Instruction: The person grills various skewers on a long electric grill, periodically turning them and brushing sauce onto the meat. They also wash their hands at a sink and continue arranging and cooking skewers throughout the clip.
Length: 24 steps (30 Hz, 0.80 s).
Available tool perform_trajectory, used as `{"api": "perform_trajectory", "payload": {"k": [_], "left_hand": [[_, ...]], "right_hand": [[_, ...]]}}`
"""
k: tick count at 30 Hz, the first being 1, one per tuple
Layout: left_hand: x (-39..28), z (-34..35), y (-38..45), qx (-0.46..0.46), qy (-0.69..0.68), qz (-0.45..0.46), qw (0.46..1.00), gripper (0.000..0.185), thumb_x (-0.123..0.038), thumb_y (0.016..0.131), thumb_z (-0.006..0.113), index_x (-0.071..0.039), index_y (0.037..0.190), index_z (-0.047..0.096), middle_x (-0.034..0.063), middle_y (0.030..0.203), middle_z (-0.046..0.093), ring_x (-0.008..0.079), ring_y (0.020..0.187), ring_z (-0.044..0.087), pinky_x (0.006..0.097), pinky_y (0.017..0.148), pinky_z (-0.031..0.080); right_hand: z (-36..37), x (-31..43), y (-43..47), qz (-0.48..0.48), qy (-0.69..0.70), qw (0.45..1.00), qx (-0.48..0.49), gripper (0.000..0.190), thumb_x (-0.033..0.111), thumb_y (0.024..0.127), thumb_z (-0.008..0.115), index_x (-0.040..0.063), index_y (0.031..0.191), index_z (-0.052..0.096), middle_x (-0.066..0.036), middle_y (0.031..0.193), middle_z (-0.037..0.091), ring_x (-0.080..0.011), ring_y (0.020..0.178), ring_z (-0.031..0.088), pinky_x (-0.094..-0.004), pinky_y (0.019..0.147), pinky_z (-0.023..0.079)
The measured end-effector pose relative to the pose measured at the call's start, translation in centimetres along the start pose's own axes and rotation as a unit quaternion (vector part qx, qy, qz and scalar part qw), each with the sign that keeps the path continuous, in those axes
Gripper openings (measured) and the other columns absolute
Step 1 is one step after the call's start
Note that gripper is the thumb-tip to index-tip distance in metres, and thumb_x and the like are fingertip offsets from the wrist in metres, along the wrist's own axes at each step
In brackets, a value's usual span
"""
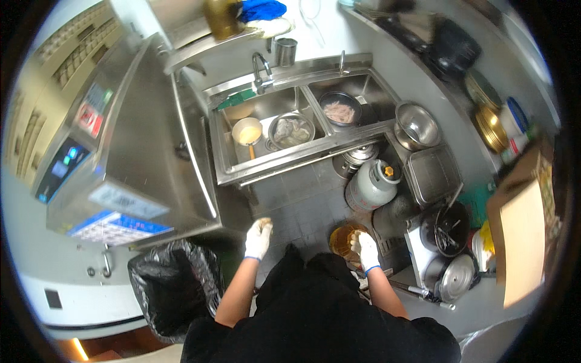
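Observation:
My left hand (259,237), in a white glove with a blue cuff, hangs over the dark tiled floor, its fingers curled; whether it holds anything small does not show. The gloved right hand (363,247) is in front of a round amber container (343,240) on the floor, fingers partly bent, and contact between them cannot be made out. Ahead stands a steel double sink (272,168). Its left basin holds an orange-handled pan (249,131) and a metal bowl (291,131) with greyish contents. A black bowl (340,109) of pale pink strips sits in the right basin.
A gas cylinder (372,186) with a yellow valve stands right of centre. Left are a steel cabinet (150,136) and a bin lined with a black bag (172,290). Steel bowls (416,125), a rectangular tray (433,174), a lidded pot (456,277) and a cardboard box (522,245) are at right.

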State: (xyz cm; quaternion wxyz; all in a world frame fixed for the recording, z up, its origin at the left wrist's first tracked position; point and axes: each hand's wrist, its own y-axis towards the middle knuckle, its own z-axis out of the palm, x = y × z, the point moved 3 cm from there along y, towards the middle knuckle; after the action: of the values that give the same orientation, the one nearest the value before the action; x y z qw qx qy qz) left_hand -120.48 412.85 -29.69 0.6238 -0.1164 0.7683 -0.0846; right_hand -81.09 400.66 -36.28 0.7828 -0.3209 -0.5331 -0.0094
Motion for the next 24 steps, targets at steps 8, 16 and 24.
{"api": "perform_trajectory", "payload": {"k": [8,16,24], "left_hand": [[-9.6,4.1,27.8,0.008,-0.027,-0.045,0.999,0.023,-0.012,0.104,0.059,-0.004,0.125,0.065,0.0044,0.095,0.071,0.0095,0.071,0.062,0.0247,0.065,0.054],[-3.9,6.3,39.2,-0.088,-0.100,-0.224,0.965,0.022,-0.006,0.099,0.059,-0.002,0.120,0.064,0.0091,0.096,0.069,0.0160,0.070,0.065,0.0312,0.060,0.058],[-5.9,5.3,38.3,-0.050,0.057,-0.224,0.972,0.038,-0.020,0.100,0.061,0.000,0.133,0.063,0.0085,0.103,0.071,0.0172,0.082,0.069,0.0316,0.072,0.059]], "right_hand": [[11.8,12.7,18.4,0.034,0.174,0.981,0.080,0.038,0.025,0.105,0.060,0.000,0.134,0.058,-0.014,0.116,0.070,-0.0237,0.092,0.069,-0.0369,0.080,0.059],[28.3,15.9,40.1,0.174,0.138,0.968,0.117,0.047,0.029,0.105,0.061,0.001,0.142,0.055,-0.015,0.130,0.065,-0.0246,0.112,0.065,-0.0389,0.097,0.053],[34.1,4.1,56.6,0.206,-0.585,0.762,0.185,0.033,0.015,0.099,0.060,0.002,0.128,0.070,-0.022,0.134,0.067,-0.0391,0.121,0.066,-0.0487,0.096,0.056]]}}
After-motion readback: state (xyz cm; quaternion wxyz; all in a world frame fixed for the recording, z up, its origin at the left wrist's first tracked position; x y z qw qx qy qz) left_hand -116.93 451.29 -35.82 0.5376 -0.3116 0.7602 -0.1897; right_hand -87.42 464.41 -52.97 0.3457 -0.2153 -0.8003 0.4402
